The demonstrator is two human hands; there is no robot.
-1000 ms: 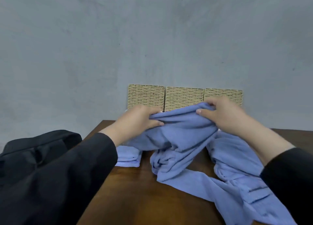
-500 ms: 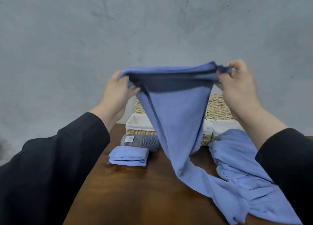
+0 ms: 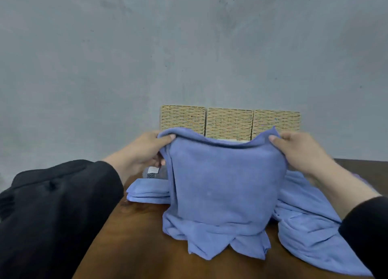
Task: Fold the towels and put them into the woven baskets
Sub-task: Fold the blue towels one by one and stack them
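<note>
a: where is the blue towel (image 3: 226,182) right now?

b: it hangs in front of the person, over the brown worktop (image 3: 134,249). its bottom end is bunched up on the wood.

a: who holds it?

b: both hands do. the left hand (image 3: 144,152) pinches the top left corner. the right hand (image 3: 298,150) pinches the top right corner. each grip is closed on the towel, thumb in front.

a: is it heavy?

b: it looks light and soft. it sags in the middle of the top edge, so it is floppy, not stiff. it will not break and it will not slip much.

a: where is the best place to hold it?

b: the corners, as now. that keeps the edge wide and flat for a neat fold.

a: what else is there?

b: a folded towel (image 3: 147,191) lies to the left, with a grey towel (image 3: 154,171) just behind it. more loose blue cloth (image 3: 308,220) lies to the right. three woven baskets (image 3: 230,122) stand in a row at the back, by the wall.
</note>
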